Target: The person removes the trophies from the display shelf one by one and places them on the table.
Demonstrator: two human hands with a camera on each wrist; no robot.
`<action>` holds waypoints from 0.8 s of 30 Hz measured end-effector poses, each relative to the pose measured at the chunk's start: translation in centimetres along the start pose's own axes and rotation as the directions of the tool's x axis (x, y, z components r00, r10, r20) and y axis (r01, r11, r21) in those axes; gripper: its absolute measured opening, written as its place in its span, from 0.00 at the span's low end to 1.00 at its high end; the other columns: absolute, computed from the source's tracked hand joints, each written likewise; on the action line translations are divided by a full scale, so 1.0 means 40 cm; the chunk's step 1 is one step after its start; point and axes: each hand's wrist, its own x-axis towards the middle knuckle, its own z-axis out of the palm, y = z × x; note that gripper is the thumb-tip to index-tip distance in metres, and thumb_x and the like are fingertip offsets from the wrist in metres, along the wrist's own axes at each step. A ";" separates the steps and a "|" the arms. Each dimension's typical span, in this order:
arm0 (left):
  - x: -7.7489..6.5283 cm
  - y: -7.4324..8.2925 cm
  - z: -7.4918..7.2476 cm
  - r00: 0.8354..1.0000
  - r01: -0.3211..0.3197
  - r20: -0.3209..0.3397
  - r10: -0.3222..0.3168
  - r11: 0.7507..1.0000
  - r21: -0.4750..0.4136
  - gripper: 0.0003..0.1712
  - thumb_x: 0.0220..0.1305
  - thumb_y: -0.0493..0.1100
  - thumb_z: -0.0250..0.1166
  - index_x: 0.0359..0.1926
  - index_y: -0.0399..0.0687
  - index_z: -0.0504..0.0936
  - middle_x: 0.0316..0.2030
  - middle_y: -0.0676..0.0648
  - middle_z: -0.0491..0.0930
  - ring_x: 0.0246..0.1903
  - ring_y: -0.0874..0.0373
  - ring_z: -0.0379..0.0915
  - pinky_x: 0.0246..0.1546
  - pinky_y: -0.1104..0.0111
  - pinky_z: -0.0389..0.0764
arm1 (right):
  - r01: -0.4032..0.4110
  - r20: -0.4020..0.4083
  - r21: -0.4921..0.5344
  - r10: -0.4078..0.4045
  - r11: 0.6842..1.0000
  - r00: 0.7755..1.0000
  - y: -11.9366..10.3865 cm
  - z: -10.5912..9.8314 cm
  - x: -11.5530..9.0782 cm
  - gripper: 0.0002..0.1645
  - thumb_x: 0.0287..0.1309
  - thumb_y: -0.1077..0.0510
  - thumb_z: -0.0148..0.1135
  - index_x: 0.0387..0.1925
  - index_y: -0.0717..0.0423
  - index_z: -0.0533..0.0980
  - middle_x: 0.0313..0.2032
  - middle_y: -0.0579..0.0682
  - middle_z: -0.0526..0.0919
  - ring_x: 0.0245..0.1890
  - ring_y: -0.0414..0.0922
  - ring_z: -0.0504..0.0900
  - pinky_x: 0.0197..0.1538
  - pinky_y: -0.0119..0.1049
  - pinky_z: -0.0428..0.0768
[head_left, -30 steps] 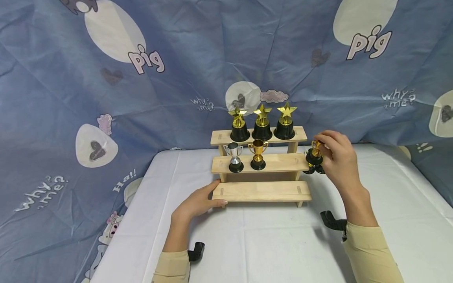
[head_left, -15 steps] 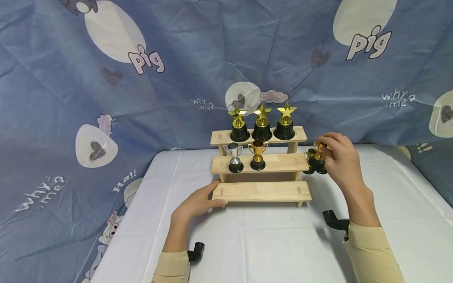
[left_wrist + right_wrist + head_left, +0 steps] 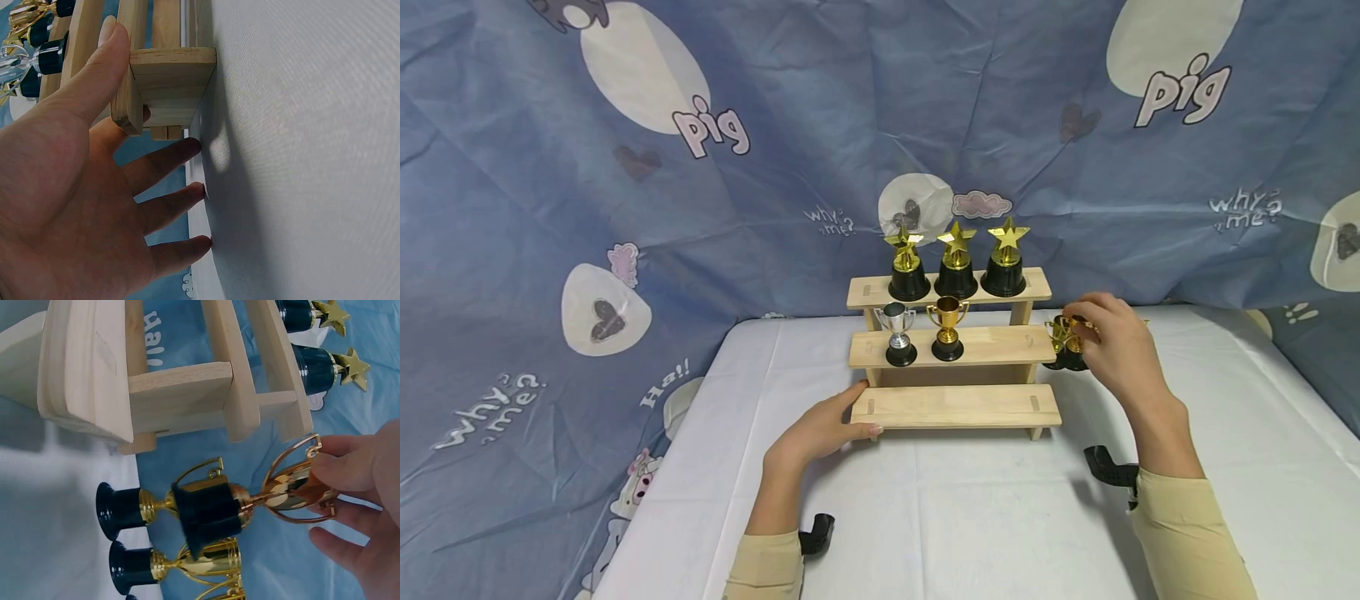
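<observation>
A three-step wooden stand (image 3: pixel 955 407) stands on the white table. My left hand (image 3: pixel 820 423) grips the left end of its lowest step, thumb on top; the other fingers spread toward the tablecloth in the left wrist view. My right hand (image 3: pixel 1116 346), right of the stand, pinches a copper-gold trophy cup (image 3: pixel 290 489) by its bowl. Its black base looks raised above the bases of the gold trophy cups (image 3: pixel 209 559) standing behind it. The middle step bears a silver trophy cup (image 3: pixel 897 320) and a copper-gold trophy cup (image 3: pixel 948 317).
Three gold star trophies (image 3: pixel 956 275) with black bases stand on the top step. A blue printed cloth (image 3: pixel 805 125) hangs behind the white table (image 3: pixel 955 517). Black wrist mounts (image 3: pixel 1108 467) stick out from both sleeves.
My right hand has shifted slightly right, then lowered a little with the trophy cup. The left hand and the stand have stayed in place.
</observation>
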 end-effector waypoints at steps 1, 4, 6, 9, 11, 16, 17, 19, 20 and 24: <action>0.000 0.000 0.000 1.000 0.000 0.000 0.000 1.000 -0.001 0.53 0.55 0.68 0.69 0.77 0.63 0.57 0.74 0.49 0.62 0.74 0.45 0.58 0.73 0.46 0.60 | -0.002 0.010 -0.007 0.002 1.000 1.000 0.001 0.001 -0.001 0.15 0.58 0.74 0.59 0.44 0.59 0.83 0.47 0.57 0.81 0.49 0.59 0.76 0.49 0.58 0.74; -0.001 0.001 0.000 1.000 0.004 0.003 -0.004 1.000 -0.007 0.53 0.55 0.68 0.69 0.77 0.64 0.57 0.74 0.49 0.62 0.74 0.45 0.58 0.73 0.46 0.60 | -0.004 0.034 -0.026 0.005 1.000 0.999 0.007 0.003 -0.002 0.15 0.57 0.74 0.60 0.43 0.59 0.83 0.46 0.57 0.82 0.47 0.59 0.78 0.47 0.58 0.75; -0.002 0.002 -0.001 1.000 0.007 0.004 -0.007 1.000 -0.009 0.53 0.55 0.68 0.69 0.77 0.63 0.57 0.74 0.49 0.62 0.74 0.45 0.57 0.73 0.46 0.60 | -0.007 0.050 -0.040 0.009 0.999 0.999 0.011 0.005 -0.003 0.14 0.57 0.74 0.61 0.43 0.59 0.83 0.45 0.57 0.82 0.46 0.58 0.78 0.46 0.57 0.76; -0.002 0.003 -0.002 1.000 0.009 0.004 -0.009 1.000 -0.005 0.53 0.55 0.68 0.69 0.77 0.63 0.57 0.74 0.49 0.62 0.74 0.45 0.57 0.73 0.46 0.60 | -0.026 0.079 -0.060 0.031 0.998 0.996 0.017 0.008 -0.004 0.14 0.57 0.73 0.61 0.43 0.59 0.82 0.46 0.57 0.82 0.44 0.58 0.80 0.44 0.57 0.76; -0.002 0.003 -0.002 1.000 0.009 0.001 -0.009 1.000 0.000 0.53 0.55 0.68 0.69 0.77 0.62 0.57 0.74 0.49 0.62 0.74 0.45 0.58 0.73 0.46 0.60 | -0.044 0.103 -0.074 0.051 0.996 0.993 0.021 0.010 -0.004 0.13 0.57 0.71 0.61 0.42 0.58 0.83 0.46 0.56 0.82 0.43 0.58 0.80 0.42 0.56 0.77; 0.001 0.002 -0.001 1.000 0.012 0.001 -0.012 1.000 0.009 0.53 0.55 0.68 0.69 0.77 0.63 0.56 0.74 0.49 0.62 0.74 0.45 0.58 0.73 0.46 0.60 | -0.075 0.175 -0.113 0.094 0.991 0.980 0.025 0.018 -0.005 0.12 0.57 0.69 0.63 0.43 0.58 0.83 0.46 0.57 0.82 0.40 0.58 0.82 0.38 0.55 0.77; 0.001 0.002 -0.001 1.000 0.013 0.001 -0.013 1.000 0.009 0.53 0.55 0.68 0.69 0.77 0.64 0.56 0.75 0.49 0.62 0.74 0.45 0.58 0.73 0.46 0.60 | -0.078 0.189 -0.122 0.101 0.989 0.977 0.026 0.021 -0.005 0.13 0.57 0.69 0.63 0.43 0.58 0.83 0.46 0.58 0.81 0.40 0.59 0.82 0.37 0.56 0.77; 0.001 0.002 -0.001 1.000 0.011 0.002 -0.011 1.000 0.007 0.53 0.55 0.68 0.69 0.77 0.64 0.56 0.75 0.49 0.62 0.74 0.45 0.58 0.73 0.46 0.60 | -0.083 0.207 -0.136 0.110 0.987 0.972 0.027 0.028 -0.006 0.13 0.57 0.69 0.62 0.44 0.58 0.83 0.46 0.59 0.81 0.40 0.59 0.82 0.37 0.56 0.77; 0.001 0.002 -0.001 1.000 0.014 0.005 -0.014 1.000 0.008 0.53 0.55 0.68 0.69 0.77 0.64 0.56 0.75 0.49 0.62 0.74 0.45 0.57 0.73 0.46 0.60 | -0.086 0.213 -0.139 0.114 0.987 0.970 0.028 0.031 -0.006 0.14 0.57 0.70 0.62 0.44 0.58 0.83 0.46 0.59 0.81 0.40 0.59 0.82 0.38 0.57 0.77; -0.002 0.006 -0.002 1.000 0.012 0.004 -0.012 1.000 0.001 0.53 0.55 0.68 0.69 0.77 0.65 0.56 0.75 0.50 0.62 0.74 0.46 0.58 0.73 0.47 0.60 | -0.083 0.213 -0.144 0.112 0.986 0.971 0.032 0.041 -0.007 0.14 0.56 0.70 0.63 0.44 0.58 0.84 0.45 0.58 0.82 0.39 0.59 0.82 0.38 0.57 0.77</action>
